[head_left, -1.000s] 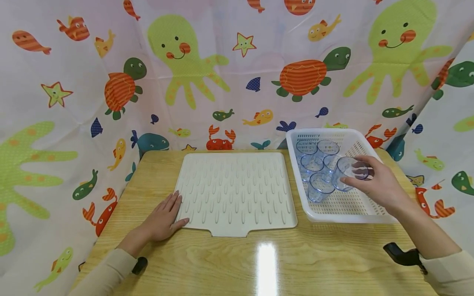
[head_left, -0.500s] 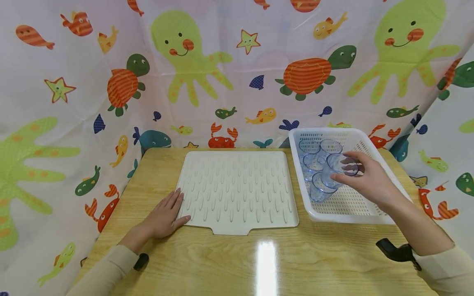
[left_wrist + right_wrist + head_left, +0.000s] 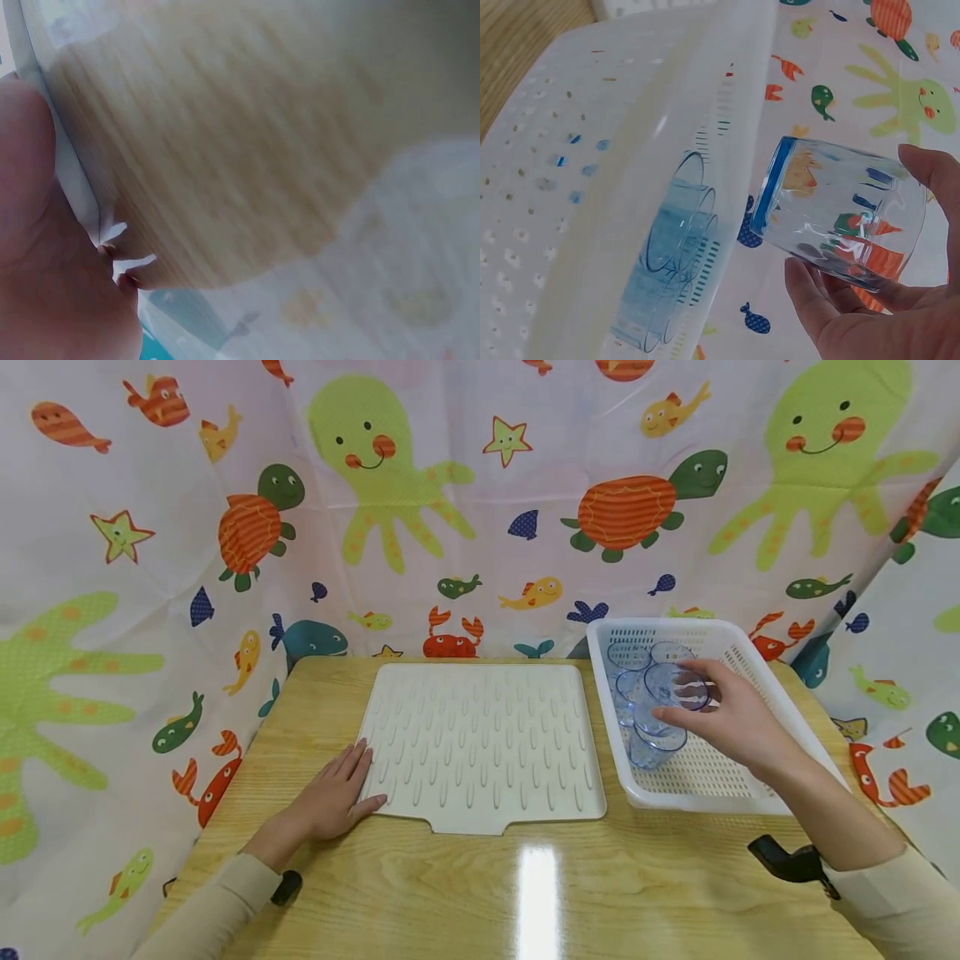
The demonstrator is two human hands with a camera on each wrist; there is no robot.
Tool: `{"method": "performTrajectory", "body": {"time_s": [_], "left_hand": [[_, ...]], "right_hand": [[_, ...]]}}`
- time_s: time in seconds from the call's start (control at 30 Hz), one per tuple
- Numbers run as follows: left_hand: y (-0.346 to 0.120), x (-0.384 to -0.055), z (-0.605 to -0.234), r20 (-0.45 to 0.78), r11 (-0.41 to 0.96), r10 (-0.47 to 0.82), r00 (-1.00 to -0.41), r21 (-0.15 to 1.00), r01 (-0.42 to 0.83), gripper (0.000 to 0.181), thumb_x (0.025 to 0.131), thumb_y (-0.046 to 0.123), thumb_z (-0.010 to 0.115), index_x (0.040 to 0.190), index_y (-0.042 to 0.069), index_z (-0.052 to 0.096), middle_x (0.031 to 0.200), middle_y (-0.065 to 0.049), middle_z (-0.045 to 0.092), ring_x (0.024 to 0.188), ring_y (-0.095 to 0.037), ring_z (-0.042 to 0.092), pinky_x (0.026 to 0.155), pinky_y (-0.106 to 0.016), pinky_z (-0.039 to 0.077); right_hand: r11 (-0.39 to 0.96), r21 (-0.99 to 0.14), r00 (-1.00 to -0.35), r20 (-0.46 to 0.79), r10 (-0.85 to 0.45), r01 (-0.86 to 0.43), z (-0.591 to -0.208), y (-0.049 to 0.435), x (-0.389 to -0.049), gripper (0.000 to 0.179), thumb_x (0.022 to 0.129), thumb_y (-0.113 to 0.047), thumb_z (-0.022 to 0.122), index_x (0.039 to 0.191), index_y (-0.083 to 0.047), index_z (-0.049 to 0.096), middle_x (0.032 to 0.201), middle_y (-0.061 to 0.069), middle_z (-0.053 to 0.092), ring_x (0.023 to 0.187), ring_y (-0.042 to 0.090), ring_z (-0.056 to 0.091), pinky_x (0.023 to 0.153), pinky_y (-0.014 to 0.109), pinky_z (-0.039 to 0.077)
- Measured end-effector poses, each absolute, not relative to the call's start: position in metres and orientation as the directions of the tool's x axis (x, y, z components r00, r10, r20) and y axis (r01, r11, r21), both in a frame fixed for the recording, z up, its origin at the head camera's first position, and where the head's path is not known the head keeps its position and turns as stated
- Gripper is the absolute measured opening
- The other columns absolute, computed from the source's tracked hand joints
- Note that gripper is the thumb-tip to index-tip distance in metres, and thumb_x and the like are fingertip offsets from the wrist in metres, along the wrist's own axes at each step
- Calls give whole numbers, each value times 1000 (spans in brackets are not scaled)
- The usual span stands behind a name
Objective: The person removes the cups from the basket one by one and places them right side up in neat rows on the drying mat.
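My right hand [image 3: 723, 714] grips a clear blue-tinted drinking glass [image 3: 832, 210] by its side, thumb on one side and fingers on the other. In the head view the held glass is tilted and above the white basket [image 3: 705, 806], overlapping the other glasses from this angle. Several similar glasses [image 3: 651, 757] stand at the basket's left side. Flat fingers of my left hand [image 3: 330, 802] rest at the left edge of a cream ridged draining tray [image 3: 487, 743]. The left wrist view has only part of that hand [image 3: 45, 247] beside the tray's edge.
The wooden table [image 3: 420, 893] carries the tray in the middle and the basket to its right. A sea-animal patterned curtain [image 3: 525, 485] hangs behind and along both sides. A black strap device [image 3: 787, 860] is on the right wrist.
My right hand has moved left with the glass, from the basket's middle to over the glasses on its left. The left hand stays in place on the tray. The head view shifts slightly.
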State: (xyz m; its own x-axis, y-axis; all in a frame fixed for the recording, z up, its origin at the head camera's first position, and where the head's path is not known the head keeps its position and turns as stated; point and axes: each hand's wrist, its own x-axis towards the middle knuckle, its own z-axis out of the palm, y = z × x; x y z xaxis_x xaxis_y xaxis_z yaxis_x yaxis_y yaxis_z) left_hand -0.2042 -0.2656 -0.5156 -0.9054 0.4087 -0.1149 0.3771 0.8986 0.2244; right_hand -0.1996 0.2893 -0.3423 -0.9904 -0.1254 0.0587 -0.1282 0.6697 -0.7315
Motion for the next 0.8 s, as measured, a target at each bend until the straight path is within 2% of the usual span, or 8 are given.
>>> {"method": "performTrajectory", "body": {"time_s": [0.23, 0.47, 0.8], "left_hand": [[-263, -201, -508, -89, 885, 427, -900, 247, 396, 93, 103, 60, 49, 159, -8, 22, 167, -28, 13, 154, -46, 14, 120, -63, 20], [-263, -200, -509, -96, 885, 434, -896, 233, 403, 96, 102, 66, 42, 160, -7, 20, 168, -26, 12, 155, -44, 12, 121, -61, 19], [-266, -202, -514, -73, 878, 435, -897, 255, 405, 91, 103, 58, 49, 159, -8, 21, 168, -27, 12, 154, -46, 12, 121, -62, 18]], "right_hand": [[667, -731, -988, 68, -138, -143, -339, 279, -201, 87, 91, -38, 79, 156, -1, 34, 141, 23, 50, 124, 43, 53, 77, 18, 51], [677, -719, -986, 68, -151, -153, -336, 270, -203, 86, 91, -39, 79, 155, -3, 36, 142, 21, 51, 123, 41, 55, 87, 38, 55], [668, -721, -979, 72, -189, -182, -325, 255, -207, 82, 91, -40, 79, 153, -5, 40, 140, 20, 53, 122, 38, 55, 91, 51, 53]]}}
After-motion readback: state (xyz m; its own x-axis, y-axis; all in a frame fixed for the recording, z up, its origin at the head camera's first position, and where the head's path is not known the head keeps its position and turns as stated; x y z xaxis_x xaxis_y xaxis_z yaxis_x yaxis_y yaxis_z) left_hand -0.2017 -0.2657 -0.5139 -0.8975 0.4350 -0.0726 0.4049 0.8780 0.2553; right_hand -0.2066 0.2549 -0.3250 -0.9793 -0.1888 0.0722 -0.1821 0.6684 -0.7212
